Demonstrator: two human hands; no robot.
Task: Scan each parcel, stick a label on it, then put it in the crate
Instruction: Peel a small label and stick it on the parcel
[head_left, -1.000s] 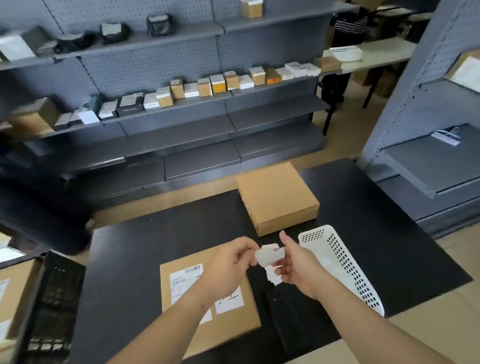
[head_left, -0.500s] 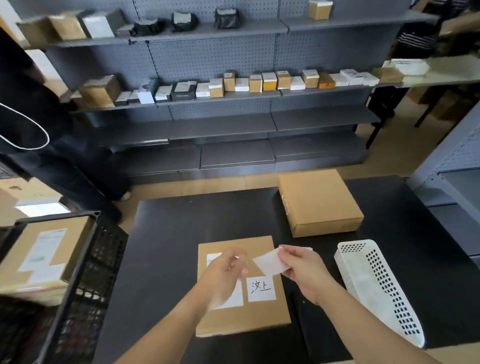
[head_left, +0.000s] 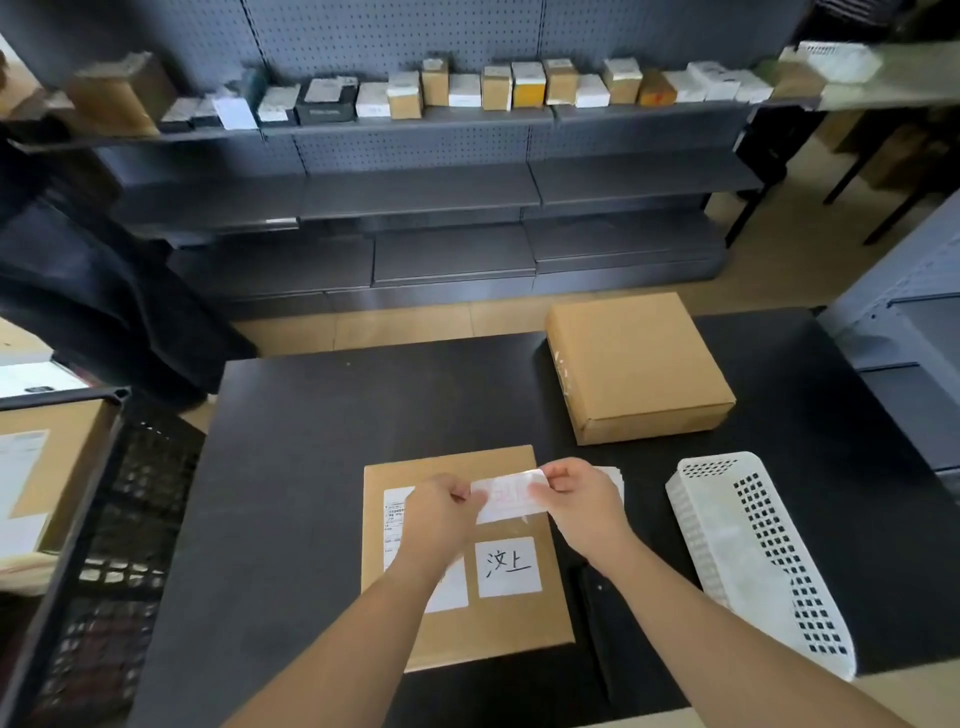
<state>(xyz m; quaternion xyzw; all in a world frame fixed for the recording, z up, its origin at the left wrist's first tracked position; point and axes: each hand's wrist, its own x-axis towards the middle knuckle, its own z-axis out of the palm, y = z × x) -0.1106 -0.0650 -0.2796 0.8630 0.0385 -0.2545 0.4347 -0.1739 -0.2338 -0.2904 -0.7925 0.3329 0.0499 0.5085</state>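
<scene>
The label (head_left: 508, 501) is pinched at its ends by the left hand (head_left: 441, 512) and right hand (head_left: 582, 499). It is held crosswise above the parcel (head_left: 519, 623).

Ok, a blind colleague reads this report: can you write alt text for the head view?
The left hand and right hand pinch the ends of a white label over a cardboard parcel on a black table. A second parcel and a white basket lie to the right; a black crate stands at left.

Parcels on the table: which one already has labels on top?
The near parcel, at the table's front: white labels show on top. The far parcel, back right, has a bare brown top.
</scene>
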